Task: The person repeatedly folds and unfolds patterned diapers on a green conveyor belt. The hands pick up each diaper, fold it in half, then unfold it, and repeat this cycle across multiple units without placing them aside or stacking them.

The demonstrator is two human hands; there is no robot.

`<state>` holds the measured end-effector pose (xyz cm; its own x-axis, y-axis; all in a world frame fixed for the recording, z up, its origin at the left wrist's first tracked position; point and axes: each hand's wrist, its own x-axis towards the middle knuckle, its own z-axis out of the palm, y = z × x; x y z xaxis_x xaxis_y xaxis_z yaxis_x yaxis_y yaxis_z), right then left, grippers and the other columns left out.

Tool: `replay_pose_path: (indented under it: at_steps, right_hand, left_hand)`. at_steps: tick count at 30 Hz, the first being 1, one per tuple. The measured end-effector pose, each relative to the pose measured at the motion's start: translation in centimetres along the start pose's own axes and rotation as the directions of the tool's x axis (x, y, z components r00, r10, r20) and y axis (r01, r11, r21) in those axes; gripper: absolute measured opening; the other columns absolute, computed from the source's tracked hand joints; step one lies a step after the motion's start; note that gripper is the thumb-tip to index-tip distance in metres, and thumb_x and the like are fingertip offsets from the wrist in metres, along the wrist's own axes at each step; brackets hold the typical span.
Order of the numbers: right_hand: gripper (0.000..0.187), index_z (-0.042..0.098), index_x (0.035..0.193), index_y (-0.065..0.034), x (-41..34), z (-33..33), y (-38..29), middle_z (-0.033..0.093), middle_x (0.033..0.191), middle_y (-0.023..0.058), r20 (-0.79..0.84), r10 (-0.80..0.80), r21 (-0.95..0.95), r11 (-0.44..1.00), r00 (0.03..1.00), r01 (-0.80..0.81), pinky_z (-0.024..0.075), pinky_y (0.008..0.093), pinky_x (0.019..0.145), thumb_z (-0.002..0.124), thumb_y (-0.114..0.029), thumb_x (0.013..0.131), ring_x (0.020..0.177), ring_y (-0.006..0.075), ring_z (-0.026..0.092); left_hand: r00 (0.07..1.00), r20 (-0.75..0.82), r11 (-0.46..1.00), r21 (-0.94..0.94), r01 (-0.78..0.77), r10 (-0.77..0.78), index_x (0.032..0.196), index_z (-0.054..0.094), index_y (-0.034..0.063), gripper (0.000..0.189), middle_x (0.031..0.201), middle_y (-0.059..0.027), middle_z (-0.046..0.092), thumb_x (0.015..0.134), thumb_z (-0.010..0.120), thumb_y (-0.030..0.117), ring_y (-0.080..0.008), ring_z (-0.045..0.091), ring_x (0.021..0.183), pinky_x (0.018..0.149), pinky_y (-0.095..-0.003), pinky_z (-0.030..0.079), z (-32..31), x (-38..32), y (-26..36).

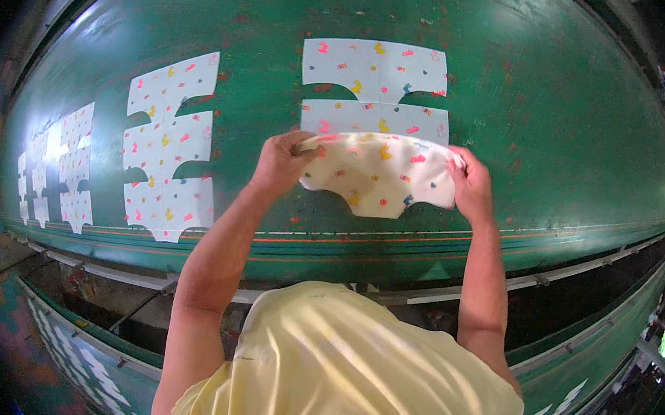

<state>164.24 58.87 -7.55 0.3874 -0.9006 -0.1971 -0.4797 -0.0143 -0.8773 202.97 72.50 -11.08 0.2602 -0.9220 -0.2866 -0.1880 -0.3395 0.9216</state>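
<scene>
A white printed fabric piece (379,176), cut with curved lower corners and a narrow tab, is stretched between my two hands. My left hand (286,161) pinches its upper left corner, and my right hand (470,182) pinches the upper right one. Small pink, yellow and blue figures cover the cloth. Its top edge overlaps a similar piece (371,118) lying on the green table. Beyond that one lies another flat cut piece (376,67), its tab pointing towards me.
To the left, a column of printed pieces (171,138) lies on the long green table (557,121). Further columns (77,168) recede leftward. A rail (432,295) runs along the near table edge. Behind me stands a second table (595,347) with white pieces (566,401).
</scene>
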Motion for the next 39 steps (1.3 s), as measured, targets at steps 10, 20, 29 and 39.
replay_pose_path:
  at_steps: [10,20,29,39]
  right_hand:
    - [0.022,0.074,0.122,-0.0039,11.6,-0.5,1.4,0.077,0.114,0.0180,0.094,-0.230,-0.406,0.880,0.969,0.248,0.0607,0.0518,0.087,0.070,-0.016,0.104,0.104,0.0412,0.076]
    - [0.023,0.072,0.101,-0.0057,12.4,-0.7,-0.7,0.072,0.109,0.0149,0.145,-0.074,-0.619,0.771,0.987,0.149,0.0611,0.0543,0.088,0.076,-0.028,0.099,0.107,0.0388,0.074]
    - [0.013,0.070,0.093,-0.0043,8.3,3.2,-4.4,0.071,0.094,0.0192,0.304,-0.405,-0.146,0.875,0.862,0.462,0.0600,0.0518,0.076,0.077,-0.013,0.085,0.085,0.0430,0.073]
    - [0.026,0.074,0.112,-0.0036,6.5,-1.2,-5.9,0.067,0.091,0.0080,0.395,-0.364,0.342,0.911,0.844,0.232,0.0546,0.0344,0.070,0.083,-0.005,0.087,0.078,0.0197,0.066]
  left_hand:
    - [0.982,-0.153,0.968,0.206,0.141,-0.111,0.123,0.083,0.0032,0.028,0.105,-0.0061,0.082,0.096,0.081,0.010,-0.0130,0.075,0.092,0.085,-0.0313,0.061,-1.0,7.5,0.4]
    - [0.982,-0.162,0.983,0.135,0.124,-0.101,0.131,0.081,0.0036,0.037,0.114,-0.0074,0.083,0.095,0.086,0.009,-0.0131,0.076,0.099,0.091,-0.0332,0.063,-0.3,7.4,1.2]
    - [0.982,-0.010,0.698,0.704,-0.129,0.191,0.138,0.078,0.0153,0.044,0.135,-0.0128,0.076,0.095,0.081,0.012,-0.0355,0.071,0.127,0.107,-0.0461,0.059,0.6,7.7,4.0]
    - [0.950,0.166,0.668,0.679,-0.306,0.266,0.104,0.080,0.0069,0.019,0.107,-0.0126,0.071,0.087,0.080,0.000,-0.0351,0.071,0.100,0.091,-0.0451,0.060,-2.2,8.1,4.9]
